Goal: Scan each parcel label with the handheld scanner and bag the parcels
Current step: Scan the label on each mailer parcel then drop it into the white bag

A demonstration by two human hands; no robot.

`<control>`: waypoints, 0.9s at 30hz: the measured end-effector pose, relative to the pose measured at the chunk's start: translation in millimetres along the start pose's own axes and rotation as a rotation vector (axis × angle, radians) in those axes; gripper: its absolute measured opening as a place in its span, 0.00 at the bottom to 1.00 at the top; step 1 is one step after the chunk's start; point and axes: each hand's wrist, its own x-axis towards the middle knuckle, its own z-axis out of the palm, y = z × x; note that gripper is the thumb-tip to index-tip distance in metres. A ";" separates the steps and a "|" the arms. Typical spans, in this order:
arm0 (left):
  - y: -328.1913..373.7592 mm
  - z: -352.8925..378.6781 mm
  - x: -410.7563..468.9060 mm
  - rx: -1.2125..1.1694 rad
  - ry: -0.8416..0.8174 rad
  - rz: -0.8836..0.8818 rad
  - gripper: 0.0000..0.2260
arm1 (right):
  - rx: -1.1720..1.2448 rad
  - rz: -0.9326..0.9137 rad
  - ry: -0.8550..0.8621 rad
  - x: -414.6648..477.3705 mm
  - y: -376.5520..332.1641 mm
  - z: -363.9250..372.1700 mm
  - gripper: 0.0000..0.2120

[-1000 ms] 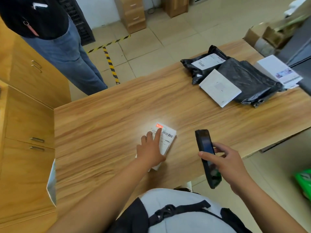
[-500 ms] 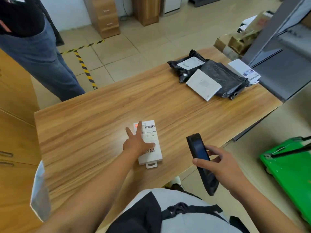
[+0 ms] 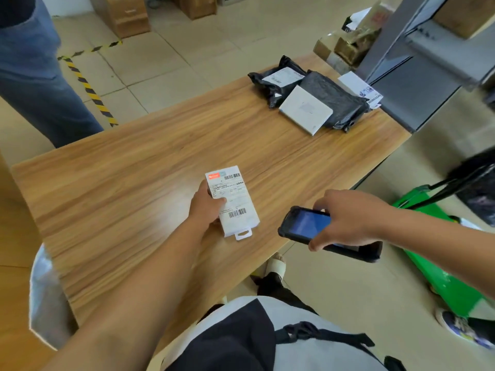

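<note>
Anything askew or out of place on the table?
Only the far pile: a flat white box leans tilted on a black bag, and the white box at the corner seems to overhang the table edge.

Head camera, one wide-angle view.
Looks forward and down from above the table (image 3: 120,196); left hand (image 3: 207,210) and right hand (image 3: 348,218) close below, floor beyond.

The parcel (image 3: 235,199) is white with black barcodes, the scanner (image 3: 305,223) black with a blue screen, the table (image 3: 120,188) brown wood-grain.
</note>
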 end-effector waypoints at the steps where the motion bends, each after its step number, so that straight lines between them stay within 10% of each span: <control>1: -1.5 0.8 -0.4 -0.012 -0.001 0.003 0.22 | -0.040 -0.012 -0.007 2.2 -4.4 -0.3 0.33; 27: -12.8 7.8 -11.9 -0.089 0.025 0.054 0.26 | -0.174 -0.040 0.026 12.8 -3.3 -2.6 0.26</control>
